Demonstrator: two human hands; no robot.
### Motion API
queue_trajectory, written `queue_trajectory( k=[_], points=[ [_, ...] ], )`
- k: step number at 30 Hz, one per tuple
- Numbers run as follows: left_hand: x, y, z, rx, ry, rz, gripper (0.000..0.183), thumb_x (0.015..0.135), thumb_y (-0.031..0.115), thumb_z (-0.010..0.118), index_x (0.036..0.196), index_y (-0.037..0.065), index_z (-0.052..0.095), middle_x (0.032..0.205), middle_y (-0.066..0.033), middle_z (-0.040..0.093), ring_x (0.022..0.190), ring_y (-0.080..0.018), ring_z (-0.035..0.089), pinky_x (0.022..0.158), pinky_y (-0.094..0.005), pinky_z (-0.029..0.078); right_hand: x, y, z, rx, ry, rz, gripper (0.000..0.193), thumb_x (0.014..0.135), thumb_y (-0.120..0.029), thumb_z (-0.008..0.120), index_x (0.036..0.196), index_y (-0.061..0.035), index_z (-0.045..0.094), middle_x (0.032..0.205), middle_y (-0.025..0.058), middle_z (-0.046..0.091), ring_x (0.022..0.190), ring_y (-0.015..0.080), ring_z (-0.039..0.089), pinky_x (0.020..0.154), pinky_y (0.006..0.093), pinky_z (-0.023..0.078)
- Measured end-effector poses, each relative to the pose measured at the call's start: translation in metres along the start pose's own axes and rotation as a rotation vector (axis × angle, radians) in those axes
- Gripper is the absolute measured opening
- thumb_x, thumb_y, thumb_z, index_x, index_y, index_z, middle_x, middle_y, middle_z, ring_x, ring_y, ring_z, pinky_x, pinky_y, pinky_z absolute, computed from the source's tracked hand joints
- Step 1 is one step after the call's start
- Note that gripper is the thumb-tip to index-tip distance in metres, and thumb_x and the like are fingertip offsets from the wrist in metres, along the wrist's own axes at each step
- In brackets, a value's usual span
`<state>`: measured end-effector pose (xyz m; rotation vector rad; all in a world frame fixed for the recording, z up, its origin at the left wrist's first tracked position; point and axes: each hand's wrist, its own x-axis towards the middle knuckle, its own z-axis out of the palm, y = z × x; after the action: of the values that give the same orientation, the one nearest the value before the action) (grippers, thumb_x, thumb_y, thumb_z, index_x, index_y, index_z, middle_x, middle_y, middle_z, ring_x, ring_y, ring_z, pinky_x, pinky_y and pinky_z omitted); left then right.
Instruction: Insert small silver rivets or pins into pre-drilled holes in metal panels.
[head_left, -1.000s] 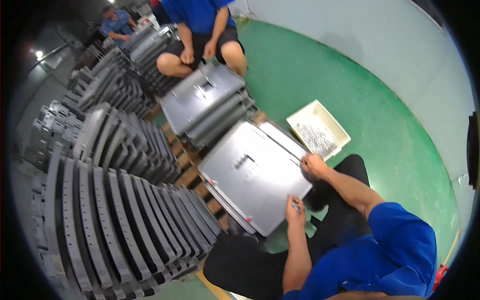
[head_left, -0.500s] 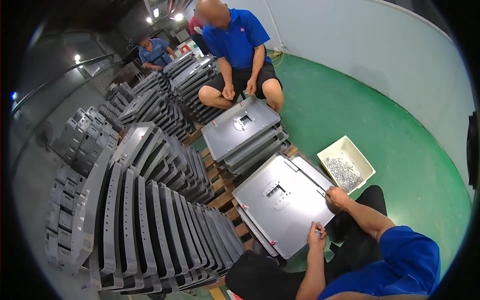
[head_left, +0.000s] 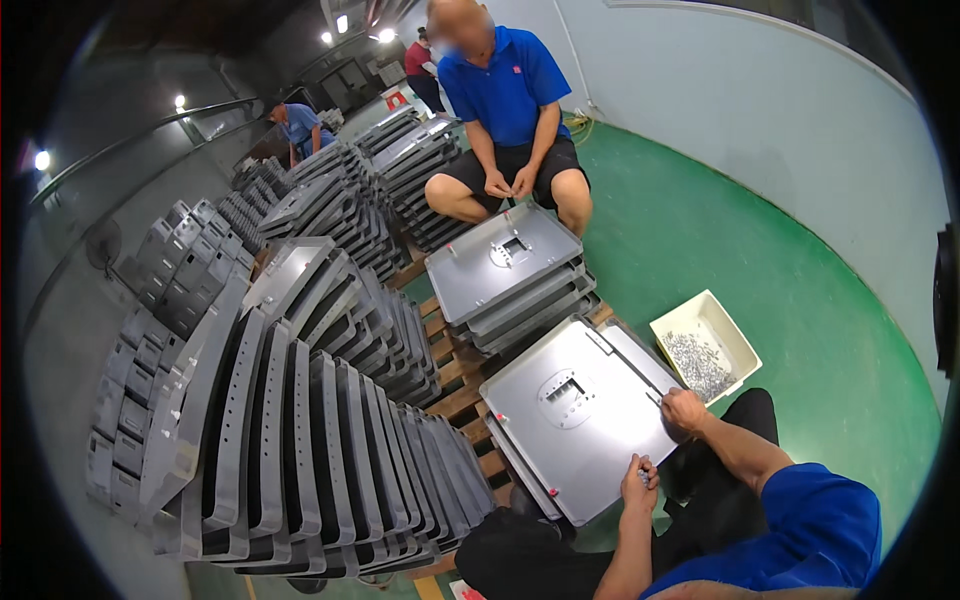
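In front of me a flat grey metal panel (head_left: 530, 400), with a slotted cut-out and red bits at its edge, lies on top of a short stack. My left hand (head_left: 640, 482) is closed around several small metal pieces, just off the panel's near edge. My right hand (head_left: 685, 410) is at the panel's right corner, its fingers bent and pressed together at the rim. Whatever those fingers hold is too small to make out. Beyond my right hand, a cream plastic bin (head_left: 738, 345) contains many small metal pieces (head_left: 695, 365).
Opposite sits a co-worker in a blue shirt (head_left: 510, 90), hands over a similar panel (head_left: 490, 265) on a stack. Rows of leaning grey metal panels (head_left: 300, 440) fill the left side. Wooden pallets (head_left: 455, 385) lie beneath. Two more people are farther back. Green floor (head_left: 680, 230) runs along a pale wall.
The whole view has shifted, so the scene sits a little lower and to the right. Both my hands keep nearly the same places at the panel. The co-worker's hands have come together.
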<state>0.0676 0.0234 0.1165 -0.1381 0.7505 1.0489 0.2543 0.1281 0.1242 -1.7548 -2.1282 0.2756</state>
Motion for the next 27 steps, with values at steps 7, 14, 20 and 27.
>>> queue_trajectory(
  k=[7, 14, 20, 27],
  points=[
    [0.001, 0.003, 0.001, -0.020, 0.001, 0.004, 0.032, 0.098, 0.034, 0.052, 0.092, 0.003, 0.056, 0.073, -0.0028, 0.048, 0.059, -0.0125, 0.044, 0.042, -0.0226, 0.030, 0.004, -0.004, 0.000, -0.018, -0.015, 0.047, 0.017, 0.080, -0.017, 0.059, 0.072, -0.0026, 0.066, 0.077, 0.0176, 0.062, 0.071, 0.0382, 0.063, 0.067, 0.0463, 0.054],
    [0.005, 0.027, 0.006, -0.116, -0.086, 0.071, 0.040, 0.101, 0.038, 0.041, 0.088, 0.004, 0.057, 0.071, -0.0035, 0.050, 0.055, -0.0147, 0.045, 0.040, -0.0251, 0.030, 0.024, -0.016, -0.022, 0.046, -0.081, 0.207, 0.018, 0.078, -0.017, 0.059, 0.080, -0.0028, 0.069, 0.078, 0.0229, 0.063, 0.076, 0.0405, 0.064, 0.073, 0.0475, 0.053],
    [-0.024, 0.063, 0.043, -0.167, 0.084, 0.189, 0.037, 0.100, 0.038, 0.044, 0.096, 0.004, 0.057, 0.080, -0.0054, 0.057, 0.070, -0.0175, 0.054, 0.054, -0.0258, 0.042, 0.107, -0.138, -0.158, 0.446, 0.177, -0.154, 0.021, 0.082, -0.016, 0.064, 0.100, -0.0048, 0.069, 0.090, 0.0183, 0.062, 0.081, 0.0348, 0.062, 0.074, 0.0425, 0.050],
    [-0.027, 0.075, 0.045, -0.252, -0.143, 0.238, 0.043, 0.102, 0.034, 0.037, 0.121, -0.002, 0.052, 0.109, -0.0129, 0.062, 0.092, -0.0230, 0.062, 0.077, -0.0368, 0.055, 0.052, -0.176, -0.155, 0.113, -0.212, -0.740, 0.029, 0.077, -0.017, 0.067, 0.104, -0.0073, 0.069, 0.114, 0.0159, 0.055, 0.107, 0.0303, 0.053, 0.084, 0.0381, 0.049]
  ],
)
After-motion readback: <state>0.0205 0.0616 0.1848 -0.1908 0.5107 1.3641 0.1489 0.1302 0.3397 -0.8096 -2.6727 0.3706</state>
